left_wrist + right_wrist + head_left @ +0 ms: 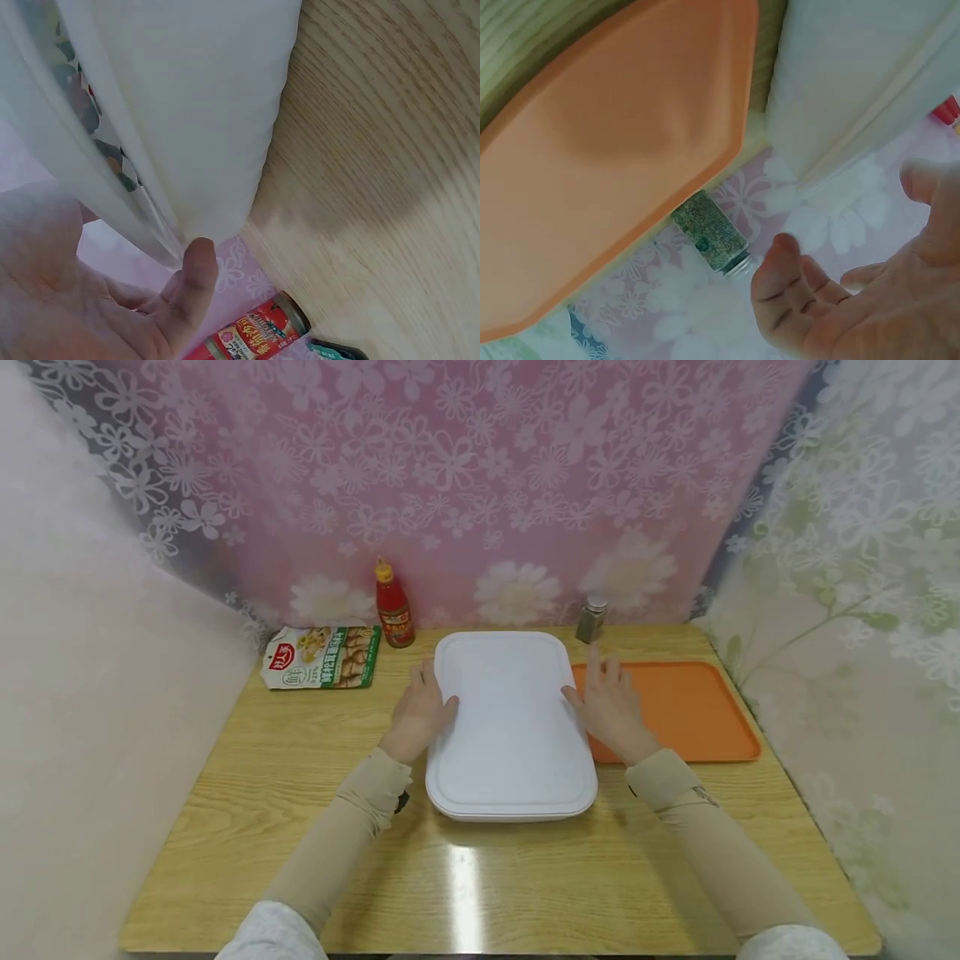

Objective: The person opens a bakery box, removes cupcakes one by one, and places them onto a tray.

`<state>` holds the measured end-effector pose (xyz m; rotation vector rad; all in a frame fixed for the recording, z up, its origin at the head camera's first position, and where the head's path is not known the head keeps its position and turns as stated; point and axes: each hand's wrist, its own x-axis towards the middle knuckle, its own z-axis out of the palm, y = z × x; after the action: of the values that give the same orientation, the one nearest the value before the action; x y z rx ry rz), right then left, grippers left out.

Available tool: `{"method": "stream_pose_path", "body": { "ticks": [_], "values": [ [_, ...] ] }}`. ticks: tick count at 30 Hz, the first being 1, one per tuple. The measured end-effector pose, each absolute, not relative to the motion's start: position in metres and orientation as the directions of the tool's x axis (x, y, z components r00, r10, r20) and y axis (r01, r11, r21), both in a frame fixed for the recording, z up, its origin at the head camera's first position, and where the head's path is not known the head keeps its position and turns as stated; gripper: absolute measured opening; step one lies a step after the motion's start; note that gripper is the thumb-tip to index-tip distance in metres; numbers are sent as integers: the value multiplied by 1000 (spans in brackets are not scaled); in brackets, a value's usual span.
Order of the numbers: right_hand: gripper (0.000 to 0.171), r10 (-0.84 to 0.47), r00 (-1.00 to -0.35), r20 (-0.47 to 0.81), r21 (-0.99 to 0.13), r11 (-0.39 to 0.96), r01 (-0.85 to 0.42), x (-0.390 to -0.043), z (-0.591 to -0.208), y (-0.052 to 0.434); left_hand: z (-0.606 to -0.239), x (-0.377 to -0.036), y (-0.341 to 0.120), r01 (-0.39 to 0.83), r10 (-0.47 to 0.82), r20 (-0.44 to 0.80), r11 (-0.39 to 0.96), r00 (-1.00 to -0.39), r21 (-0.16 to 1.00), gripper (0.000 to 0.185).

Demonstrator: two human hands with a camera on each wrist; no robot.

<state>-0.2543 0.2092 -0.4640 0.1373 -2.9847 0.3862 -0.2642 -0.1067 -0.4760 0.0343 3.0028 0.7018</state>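
Observation:
A white rectangular lidded container [513, 727] lies lengthwise on the table between both hands. My left hand [420, 714] is at its left side, thumb over the lid's edge and fingers extended along the side. In the left wrist view, a fingertip is right at the lid's rim, and a strip of dark, leafy pattern shows along the container's side [217, 105]. My right hand [611, 706] is by the right side, over the orange tray's edge, with its thumb near the lid. In the right wrist view its fingers are loosely bent, with nothing between them.
An orange tray [690, 714] lies on the wooden table [300, 827] at the right. A shaker jar [591, 620] with green contents stands behind it. At the back left are a red sauce bottle [394, 608] and a food packet [322, 657]. Floral cloth [480, 485] hangs behind.

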Motion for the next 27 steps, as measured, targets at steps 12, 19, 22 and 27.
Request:
{"method": "stream_pose_path", "body": {
  "ticks": [12,19,22,27],
  "values": [
    [89,-70,-997,-13,-281,958,-64,-251,-474,210,-472,-260,-112,19,44,-44,887,-998,461,70],
    [67,-80,-996,-45,-296,953,-63,-251,-480,206,-477,-261,-115,10,46,-61,870,-997,492,61],
    [60,-83,-995,-47,-322,945,-63,-249,-480,204,-479,-261,-116,6,43,-62,860,-997,511,62],
    [53,-75,-996,-41,-353,934,-56,-248,-481,200,-481,-263,-117,-6,36,-70,852,-997,524,62]
  ]
}}
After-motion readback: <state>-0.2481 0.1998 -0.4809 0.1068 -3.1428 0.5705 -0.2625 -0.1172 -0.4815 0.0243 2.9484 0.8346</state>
